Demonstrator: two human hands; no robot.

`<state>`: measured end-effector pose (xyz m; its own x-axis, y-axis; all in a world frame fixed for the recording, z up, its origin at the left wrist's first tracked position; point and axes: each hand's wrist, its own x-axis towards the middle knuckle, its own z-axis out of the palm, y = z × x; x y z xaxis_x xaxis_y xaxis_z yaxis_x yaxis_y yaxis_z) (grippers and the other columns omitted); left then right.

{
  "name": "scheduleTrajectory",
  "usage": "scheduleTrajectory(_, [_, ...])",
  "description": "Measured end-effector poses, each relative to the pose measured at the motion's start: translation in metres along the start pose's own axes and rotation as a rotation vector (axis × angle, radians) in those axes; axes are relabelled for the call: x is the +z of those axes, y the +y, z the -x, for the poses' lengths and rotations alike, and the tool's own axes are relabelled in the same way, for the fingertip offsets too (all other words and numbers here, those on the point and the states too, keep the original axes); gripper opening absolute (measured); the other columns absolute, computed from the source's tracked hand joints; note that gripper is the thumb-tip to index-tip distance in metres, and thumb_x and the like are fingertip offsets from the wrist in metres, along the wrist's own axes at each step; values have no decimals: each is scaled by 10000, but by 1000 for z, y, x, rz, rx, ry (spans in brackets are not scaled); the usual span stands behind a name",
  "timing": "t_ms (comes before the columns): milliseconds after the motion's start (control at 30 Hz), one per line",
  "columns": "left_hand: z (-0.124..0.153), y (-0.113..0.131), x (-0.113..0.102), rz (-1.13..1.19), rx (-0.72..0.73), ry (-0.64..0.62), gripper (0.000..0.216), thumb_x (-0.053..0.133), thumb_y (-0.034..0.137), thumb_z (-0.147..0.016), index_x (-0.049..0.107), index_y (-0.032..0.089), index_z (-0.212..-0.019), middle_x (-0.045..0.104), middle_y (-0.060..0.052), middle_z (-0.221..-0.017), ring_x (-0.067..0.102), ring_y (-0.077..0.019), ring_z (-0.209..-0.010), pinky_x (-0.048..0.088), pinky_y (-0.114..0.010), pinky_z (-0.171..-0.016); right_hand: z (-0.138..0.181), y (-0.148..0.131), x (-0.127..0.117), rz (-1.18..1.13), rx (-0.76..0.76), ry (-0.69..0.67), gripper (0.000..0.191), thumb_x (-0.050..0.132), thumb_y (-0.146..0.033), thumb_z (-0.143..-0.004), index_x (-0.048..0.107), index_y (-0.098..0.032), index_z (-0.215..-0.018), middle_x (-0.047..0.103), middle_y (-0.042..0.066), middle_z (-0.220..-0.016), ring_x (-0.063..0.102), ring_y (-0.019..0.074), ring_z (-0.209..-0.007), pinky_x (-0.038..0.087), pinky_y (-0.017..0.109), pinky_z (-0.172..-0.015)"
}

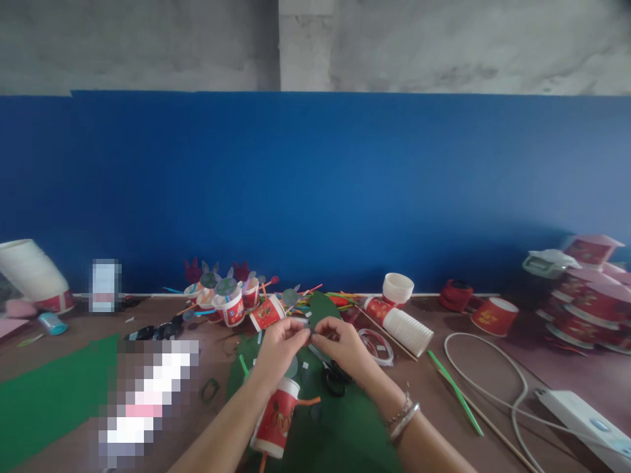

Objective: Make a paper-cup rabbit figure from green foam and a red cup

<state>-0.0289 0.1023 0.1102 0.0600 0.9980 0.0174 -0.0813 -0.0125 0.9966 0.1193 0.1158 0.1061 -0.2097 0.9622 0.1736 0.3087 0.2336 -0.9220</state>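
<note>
Our left grip (282, 341) and our right grip (342, 339) meet fingertip to fingertip, thumbs and forefingers pinching a small dark piece (310, 327) between them; it is too small for us to name. As the head view shows, we hold it up over the dark green sheet (340, 437) that lies on the desk (197, 420), and two bracelets (405, 419) circle our right wrist.

Below our left grip, beside our forearm, we have a red-and-white paper cup (277, 420) lying tilted, with an orange strip (308, 401) sticking out at its side and a green strip (244, 365) near its upper end. Just under our right grip we see scissors (336, 380) with black handles, and to the right of them a coil of pale tubing or cord (380, 355); we cannot tell which.

Beyond our hands stands a cluster of decorated paper cups (229, 307) with grey discs and ear shapes, and beside it another red cup (267, 313) leans over. Farther right we find a nested stack of paper cups (407, 330) on its side, a long bright green strip (456, 393), a looped white cable (515, 374) and a white power strip (586, 427). Behind everything rises a blue wall panel (315, 190).
</note>
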Motion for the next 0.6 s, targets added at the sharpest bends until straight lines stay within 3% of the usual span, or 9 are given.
scheduleTrajectory(233, [-3, -6, -3, -102, 19, -8, 198, 632, 341, -697, 631, 148, -739, 575, 17, -646, 504, -118, -627, 372, -216, -598, 0, 3, -1, -194, 108, 14, 244, 607, -375, -711, 596, -137, -661, 496, -26, -588, 409, 103, -577, 299, 225, -543])
scheduleTrajectory(600, [1, 1, -1, -209, 78, -70, 161, 588, 280, -701, 552, 164, -595, 453, 34, -582, 406, -107, -575, 306, -214, -545, -1, 7, -1, -271, 180, -28, 287, 647, -413, -680, 587, -134, -649, 473, -31, -561, 372, 91, -541, 261, 232, -526])
